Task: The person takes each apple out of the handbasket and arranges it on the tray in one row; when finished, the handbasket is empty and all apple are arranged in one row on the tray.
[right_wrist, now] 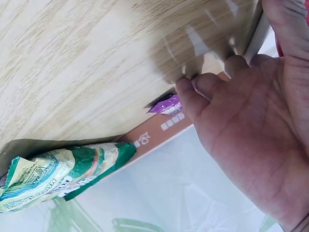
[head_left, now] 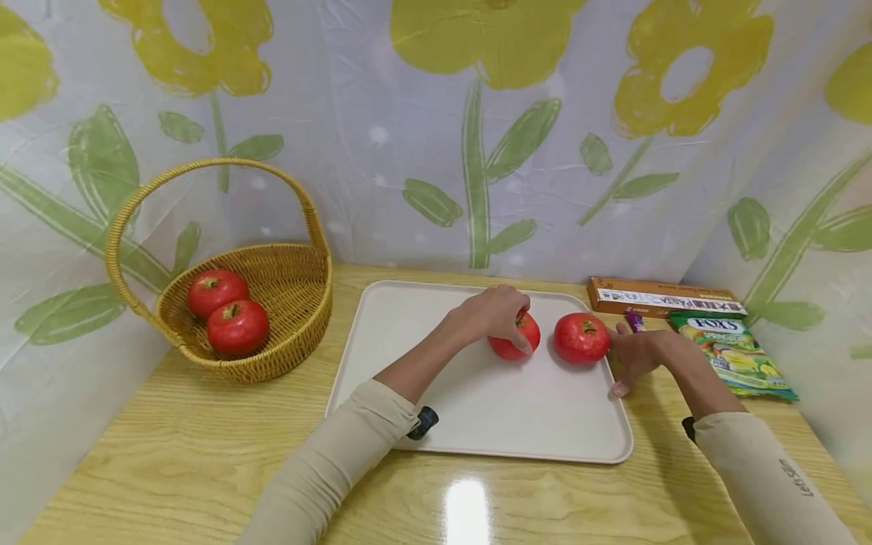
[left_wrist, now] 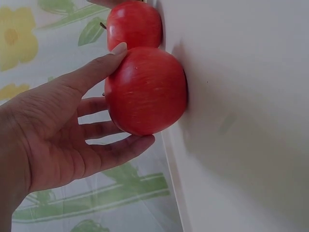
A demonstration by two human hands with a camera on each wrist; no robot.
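My left hand (head_left: 492, 314) grips a red apple (left_wrist: 147, 92) over the white tray (head_left: 436, 409), thumb on one side and fingers curled round the other. In the left wrist view the apple sits right at the tray's surface. Just right of it on the tray is a second red apple (head_left: 582, 338). My right hand (head_left: 636, 354) is at the tray's right edge beside that apple, fingers loosely bent and holding nothing. Near its fingertips in the right wrist view lies a small purple packet (right_wrist: 166, 105).
A wicker basket (head_left: 293, 341) with a tall handle stands at the left, two red apples (head_left: 237, 327) inside. Behind my right hand are a brown pasta box (head_left: 664, 297) and a green FOX'S candy bag (head_left: 739, 359). A flowered curtain (head_left: 368, 151) hangs along the table's back.
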